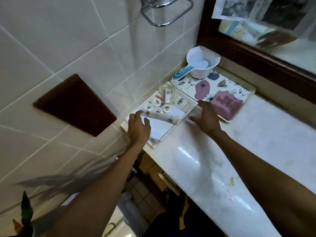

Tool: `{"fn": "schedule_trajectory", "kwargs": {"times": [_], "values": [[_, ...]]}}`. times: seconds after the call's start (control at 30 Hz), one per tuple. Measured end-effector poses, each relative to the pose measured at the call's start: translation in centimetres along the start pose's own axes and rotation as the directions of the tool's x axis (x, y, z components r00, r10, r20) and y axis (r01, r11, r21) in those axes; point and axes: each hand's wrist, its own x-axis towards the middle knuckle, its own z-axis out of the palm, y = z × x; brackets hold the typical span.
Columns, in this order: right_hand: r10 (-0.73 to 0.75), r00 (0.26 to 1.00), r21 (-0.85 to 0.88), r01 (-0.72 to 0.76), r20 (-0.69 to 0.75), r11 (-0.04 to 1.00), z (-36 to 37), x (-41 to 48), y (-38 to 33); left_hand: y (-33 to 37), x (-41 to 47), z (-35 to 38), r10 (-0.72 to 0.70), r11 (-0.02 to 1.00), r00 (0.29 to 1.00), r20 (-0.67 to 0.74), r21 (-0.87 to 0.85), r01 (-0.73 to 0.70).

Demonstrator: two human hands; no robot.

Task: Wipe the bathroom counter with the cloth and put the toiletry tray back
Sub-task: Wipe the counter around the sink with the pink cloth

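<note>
A clear toiletry tray (154, 144) lies on the left end of the pale marble counter (256, 142), against the tiled wall. It carries several round white lidded items (156, 102), a pink tube and flat white packets. My left hand (138, 129) rests over the tray's near left part, fingers spread. At the tray's right edge, my right hand (206, 117) has its fingers curled on the rim. A folded pink cloth (225, 104) lies on the floral tray (246, 89) just right of my right hand.
A white dipper with a blue handle (200, 64) stands on the floral tray near the dark wooden mirror frame (239, 52). A chrome towel ring (164, 12) hangs on the wall above. A brown wall panel (75, 105) is at left. A small yellowish scrap (232, 181) lies on the counter.
</note>
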Motion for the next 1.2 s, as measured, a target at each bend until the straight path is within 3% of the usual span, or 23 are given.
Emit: {"fn": "schedule_trajectory", "kwargs": {"times": [0.13,0.23,0.47,0.63,0.87,1.0,1.2], "values": [[0.014,0.990,0.025,-0.011,-0.140,1.000,-3.9,-2.3,3.8,6.7,0.5,4.3,0.211,0.973,0.976,0.059,-0.112,-0.203],[0.109,0.968,0.022,-0.107,-0.228,0.994,-6.9,-3.4,8.5,12.0,0.3,8.2,0.321,0.939,0.940,0.118,-0.165,-0.300],[0.349,0.910,-0.021,-0.362,-0.223,0.932,-11.2,-4.0,19.4,20.3,1.0,16.8,0.399,0.917,0.838,0.372,-0.136,-0.376],[0.377,0.914,-0.140,-0.397,-0.151,0.907,-10.8,-3.7,24.1,23.0,1.7,21.1,0.290,0.953,0.873,0.393,-0.033,-0.301],[0.371,0.902,-0.163,-0.409,-0.221,0.898,-8.3,-4.8,24.0,23.6,0.4,22.9,0.231,0.963,0.909,0.348,-0.218,-0.161],[0.378,0.901,-0.142,-0.411,-0.215,0.900,-8.3,-4.7,23.9,23.8,0.9,22.8,0.255,0.953,0.897,0.360,-0.250,-0.171],[0.377,0.923,-0.133,-0.385,-0.078,0.913,-10.3,-5.5,24.4,26.8,0.5,21.3,0.390,0.859,0.823,0.413,-0.484,-0.164]]}}
